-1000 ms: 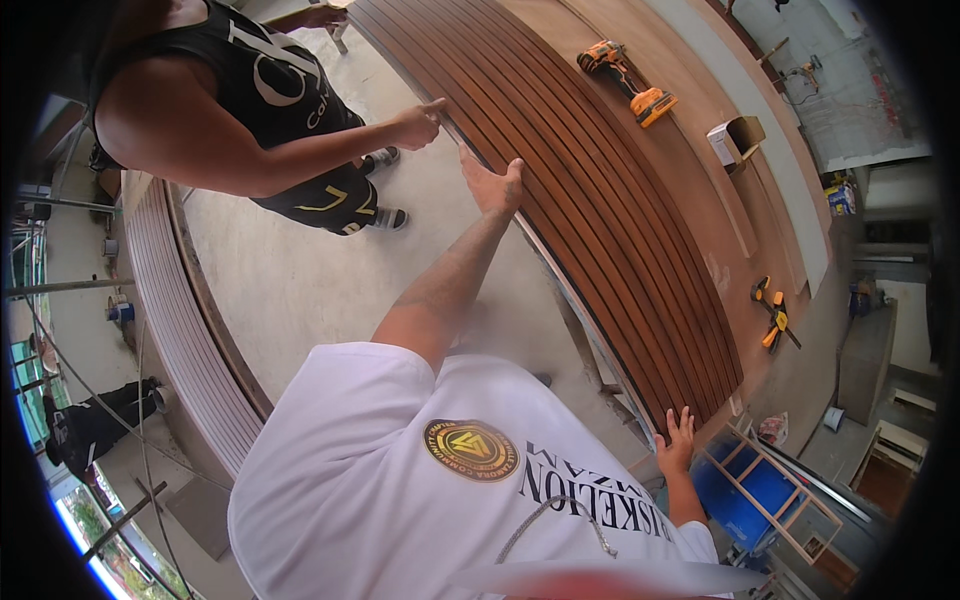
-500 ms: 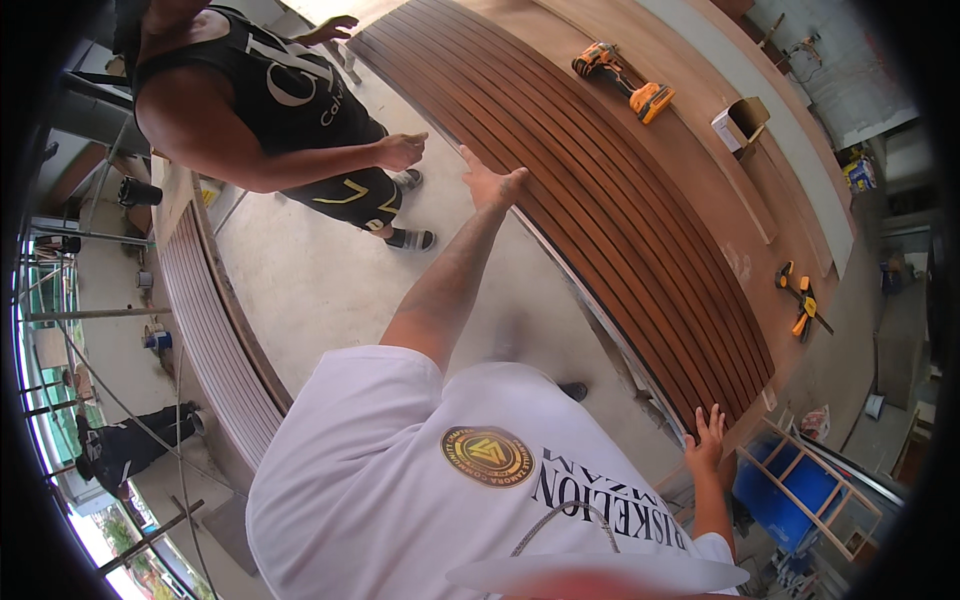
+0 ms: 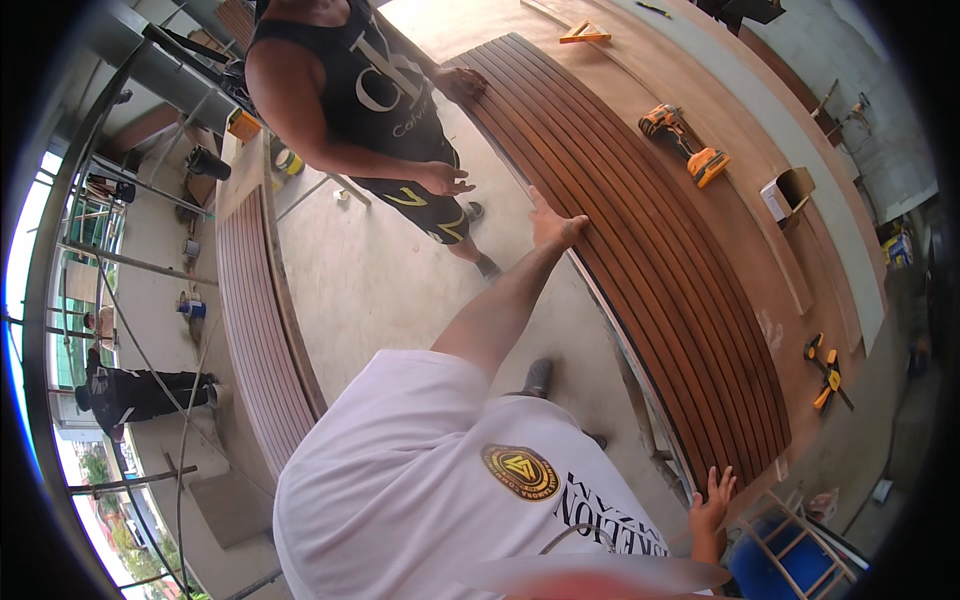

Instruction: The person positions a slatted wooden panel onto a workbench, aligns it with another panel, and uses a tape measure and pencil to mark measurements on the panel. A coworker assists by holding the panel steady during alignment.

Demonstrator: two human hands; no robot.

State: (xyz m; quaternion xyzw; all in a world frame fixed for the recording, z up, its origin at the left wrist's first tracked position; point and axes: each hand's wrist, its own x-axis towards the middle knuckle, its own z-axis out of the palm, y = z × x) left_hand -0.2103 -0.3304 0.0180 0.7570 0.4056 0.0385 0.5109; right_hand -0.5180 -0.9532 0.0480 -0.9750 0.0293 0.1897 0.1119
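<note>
A long brown slatted wood panel [image 3: 620,230] with dark grooves lies on the bench. My left hand [image 3: 553,225] is at its left edge, about midway along. The thumb rests over the top and one finger points forward along the edge; the other fingers are partly hidden. At the near end, my right hand [image 3: 712,503] has its fingers spread over the panel's corner. A co-worker in a black sleeveless top [image 3: 370,80] stands at the far left. One of that person's hands [image 3: 465,83] touches the panel's far end; the other hangs beside the edge.
On the bench [image 3: 745,240] right of the panel lie an orange cordless drill [image 3: 685,145], an open small box [image 3: 787,195] and a yellow-black clamp [image 3: 827,373]. A pale slatted panel [image 3: 255,320] lies at left near scaffolding. A blue container [image 3: 765,565] stands near right.
The view has shifted, so the scene sits farther right and lower. The co-worker's far hand has come down onto the panel's far end. My hands keep their places on the panel.
</note>
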